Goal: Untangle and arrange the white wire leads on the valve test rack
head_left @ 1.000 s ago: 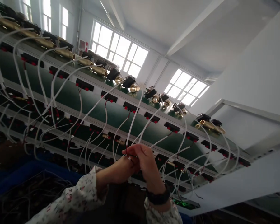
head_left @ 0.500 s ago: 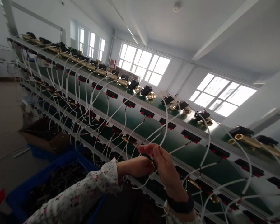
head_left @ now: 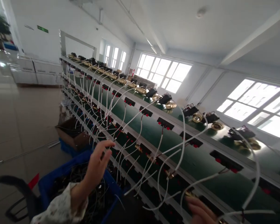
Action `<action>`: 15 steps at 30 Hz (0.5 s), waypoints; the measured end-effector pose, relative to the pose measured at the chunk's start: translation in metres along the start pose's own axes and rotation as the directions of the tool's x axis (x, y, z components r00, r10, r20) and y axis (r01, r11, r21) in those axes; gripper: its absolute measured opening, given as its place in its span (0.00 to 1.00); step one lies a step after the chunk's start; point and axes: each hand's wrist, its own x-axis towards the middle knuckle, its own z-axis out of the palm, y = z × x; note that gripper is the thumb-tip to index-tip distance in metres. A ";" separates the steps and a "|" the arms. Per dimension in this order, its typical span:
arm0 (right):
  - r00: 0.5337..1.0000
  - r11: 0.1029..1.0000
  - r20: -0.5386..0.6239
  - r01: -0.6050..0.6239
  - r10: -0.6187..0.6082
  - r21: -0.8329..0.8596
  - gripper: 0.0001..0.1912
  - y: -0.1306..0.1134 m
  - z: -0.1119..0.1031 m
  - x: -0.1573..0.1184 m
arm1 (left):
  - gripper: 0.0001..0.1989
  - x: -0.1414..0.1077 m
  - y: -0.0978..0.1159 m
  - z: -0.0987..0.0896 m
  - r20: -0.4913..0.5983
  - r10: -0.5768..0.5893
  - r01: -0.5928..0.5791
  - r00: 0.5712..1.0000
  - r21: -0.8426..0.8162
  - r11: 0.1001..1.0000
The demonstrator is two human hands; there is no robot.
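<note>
My left hand (head_left: pixel 98 161) is raised with its fingers spread, holding nothing, just left of the tiered green rack (head_left: pixel 200 158). It hovers over the blue bin (head_left: pixel 60 174). My right hand (head_left: pixel 200 211) sits low at the bottom edge against the rack's lower tier, next to a brass fitting (head_left: pixel 189 194); it is blurred and partly cut off, so its grip is unclear. White cables (head_left: pixel 182 137) loop down from brass valves with black coils (head_left: pixel 164 100) on the top shelf to black-and-red connectors (head_left: pixel 165 123).
The blue bin holds a tangle of dark wires. A cardboard box (head_left: pixel 72 135) stands on the floor further along the rack. A black curved chair part (head_left: pixel 16 193) is at the bottom left. White cabinets (head_left: pixel 35 73) line the far wall.
The view has swung left along the rack. My hands, together on a white cable before, have parted: the left moved out to the left and opened, the right dropped toward the bottom edge.
</note>
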 end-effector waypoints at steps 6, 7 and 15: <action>0.715 0.880 0.686 -0.403 0.133 0.250 0.21 -0.039 0.176 -0.039 | 0.16 0.057 -0.047 0.016 0.097 -0.118 0.107 0.988 0.113 0.988; 0.692 0.848 0.704 -0.460 0.157 0.264 0.18 -0.039 0.199 -0.039 | 0.14 0.061 -0.041 0.022 0.114 -0.111 0.097 0.987 0.119 0.988; 0.631 0.822 0.757 -0.514 0.169 0.244 0.17 -0.009 0.204 -0.036 | 0.18 0.057 0.000 0.048 0.010 -0.226 0.226 0.974 0.014 0.974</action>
